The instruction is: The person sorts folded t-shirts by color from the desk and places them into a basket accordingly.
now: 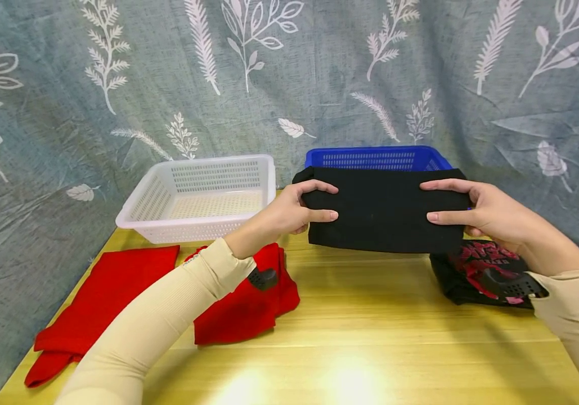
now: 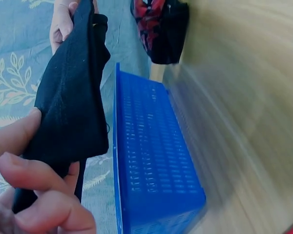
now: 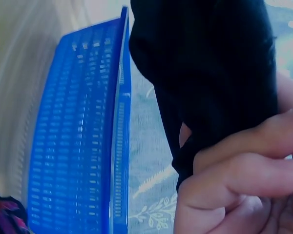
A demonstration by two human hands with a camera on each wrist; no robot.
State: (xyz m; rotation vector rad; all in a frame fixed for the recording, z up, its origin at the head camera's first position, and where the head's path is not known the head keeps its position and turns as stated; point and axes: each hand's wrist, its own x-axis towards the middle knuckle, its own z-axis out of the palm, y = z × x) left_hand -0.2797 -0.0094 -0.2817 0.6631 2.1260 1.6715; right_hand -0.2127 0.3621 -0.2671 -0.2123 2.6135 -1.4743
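A folded piece of black cloth is held up between both hands, in front of the blue basket in the head view. My left hand pinches its left end with thumb and fingers, and my right hand pinches its right end. In the left wrist view the black cloth shows as a flat folded band. The right wrist view has the cloth hanging in loose folds beside the blue basket. Much of the basket is hidden behind the cloth in the head view.
A white basket stands at the back left. Red folded cloths lie on the wooden table at the left, one partly under my left forearm. A black garment with a red print lies at the right. A patterned curtain hangs behind.
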